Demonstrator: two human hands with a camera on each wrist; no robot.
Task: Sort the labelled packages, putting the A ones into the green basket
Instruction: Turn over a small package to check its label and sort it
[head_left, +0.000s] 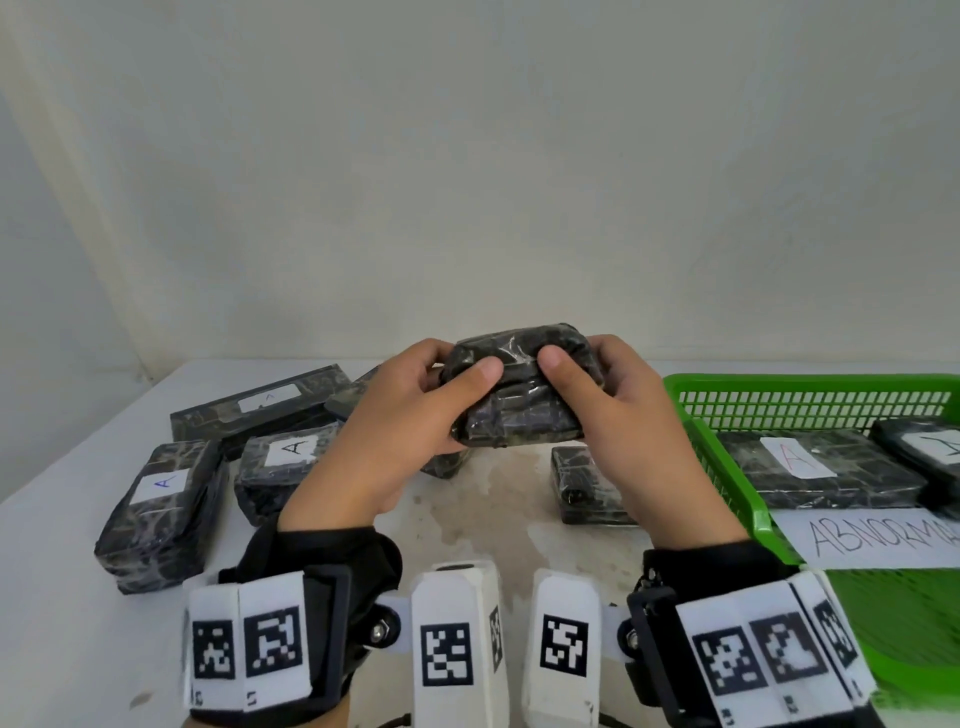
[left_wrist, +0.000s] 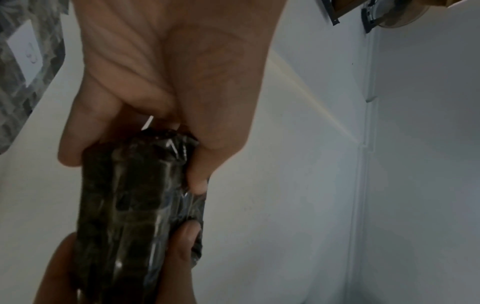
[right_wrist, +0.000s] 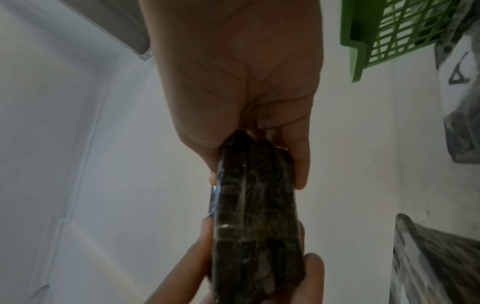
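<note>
Head view: you grip package (head_left: 519, 395) with both hands (head_left: 395, 431) (head_left: 623, 415), thumbs on top.
Risk: label hidden under fingers; you could missort into basket (head_left: 727, 395).

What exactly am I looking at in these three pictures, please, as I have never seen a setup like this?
There is no robot here: a person sorts wrapped packages by hand, wearing three cameras. The big picture comes from a head camera looking down at the table; the patterned white tags at the bottom are on the wrist straps. The other two pictures come from cameras on each wrist, looking along the palm at the fingers.

The left hand and right hand together grip one dark package above the table; no label shows on it in any view. More packages lie on the table, two showing an A: one near the left edge, one beside it. At the right stands the green basket, already holding a package marked A.
</note>
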